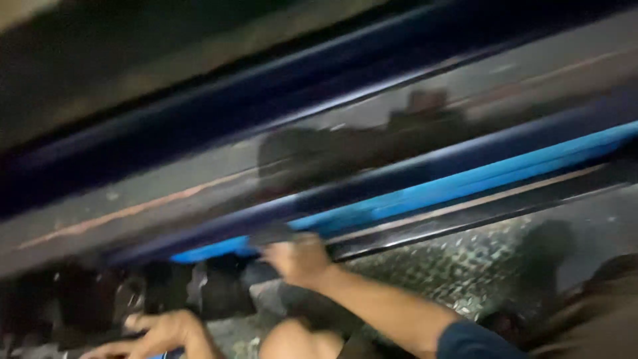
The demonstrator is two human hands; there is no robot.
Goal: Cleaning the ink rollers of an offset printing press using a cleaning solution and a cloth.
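Everything's smeared by motion blur, so details are rough. Dark lumps along the lower left are too blurry to name. The right hand [299, 259] reaches up with fingers curled against the lower edge of a long blue metal beam [465, 183]; can't tell whether it really grips. The left hand [159, 332], bottom left, looks loosely spread and partly cut off. Speckled floor [452, 266] lies open right of the arm.

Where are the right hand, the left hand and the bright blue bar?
right hand [300, 260]: head view, back of hand.
left hand [156, 334]: head view, knuckles.
bright blue bar [465, 183]: head view, lit face.
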